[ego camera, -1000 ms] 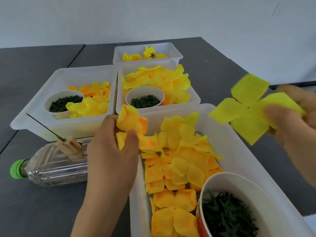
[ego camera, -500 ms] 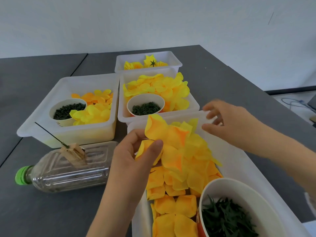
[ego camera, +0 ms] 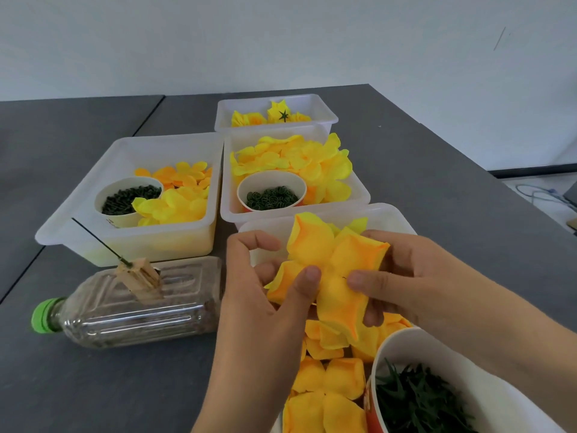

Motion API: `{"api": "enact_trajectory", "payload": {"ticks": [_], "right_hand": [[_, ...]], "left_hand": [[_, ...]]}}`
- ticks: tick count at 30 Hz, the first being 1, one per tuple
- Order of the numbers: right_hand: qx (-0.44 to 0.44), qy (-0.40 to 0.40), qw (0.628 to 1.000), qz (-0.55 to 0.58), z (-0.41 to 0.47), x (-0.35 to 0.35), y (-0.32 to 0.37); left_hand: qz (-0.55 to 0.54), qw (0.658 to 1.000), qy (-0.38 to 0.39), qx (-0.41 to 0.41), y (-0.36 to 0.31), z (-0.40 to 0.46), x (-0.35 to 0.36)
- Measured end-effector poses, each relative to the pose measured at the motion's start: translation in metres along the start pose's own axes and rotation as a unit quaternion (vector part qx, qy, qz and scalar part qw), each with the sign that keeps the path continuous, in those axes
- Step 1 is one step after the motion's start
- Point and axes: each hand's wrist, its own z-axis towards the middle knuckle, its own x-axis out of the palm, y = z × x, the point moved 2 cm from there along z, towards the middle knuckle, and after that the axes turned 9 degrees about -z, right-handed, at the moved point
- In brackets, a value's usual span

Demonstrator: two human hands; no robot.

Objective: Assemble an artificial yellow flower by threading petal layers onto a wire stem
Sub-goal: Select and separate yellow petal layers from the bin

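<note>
At six o'clock over the tray [ego camera: 402,218], one petal layer [ego camera: 334,270] is pinched by both hands' grip, left hand [ego camera: 265,295] and right hand [ego camera: 406,285]; stuck layers could be threaded together.

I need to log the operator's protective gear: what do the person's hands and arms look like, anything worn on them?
Both the left hand and the right hand are bare: no gloves, rings or watch show. Both forearms are bare as far as the frame reaches, with no sleeve, cuff or strap in view. Fingernails are short and unpainted. No markings or bandages are visible on either hand.
</note>
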Motion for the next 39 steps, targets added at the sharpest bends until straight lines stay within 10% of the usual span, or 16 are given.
{"api": "enact_trajectory", "payload": {"ticks": [8,13,26,30,35,39], "right_hand": [[0.013,-0.087,0.990,-0.109,-0.006,0.002,-0.011],[-0.164,-0.274,0.888,-0.332,-0.009,-0.007,0.005],[-0.291,-0.310,0.810,-0.404,-0.021,0.012,0.017],[-0.311,-0.290,0.814,-0.395,-0.008,0.018,0.027],[-0.232,-0.065,0.945,-0.223,-0.011,0.009,0.035],[-0.247,-0.204,0.943,-0.093,-0.027,0.001,0.024]], "left_hand": [[0.128,0.989,0.016,0.070,-0.002,-0.006,0.008],[0.163,0.985,0.030,0.054,0.004,-0.009,0.012],[0.116,0.992,0.044,0.007,-0.008,-0.014,0.020],[0.086,0.994,0.063,-0.008,-0.010,-0.013,0.018],[0.062,0.995,0.071,-0.033,-0.006,-0.013,0.014],[0.096,0.993,0.071,-0.006,-0.007,-0.020,0.016]]}}
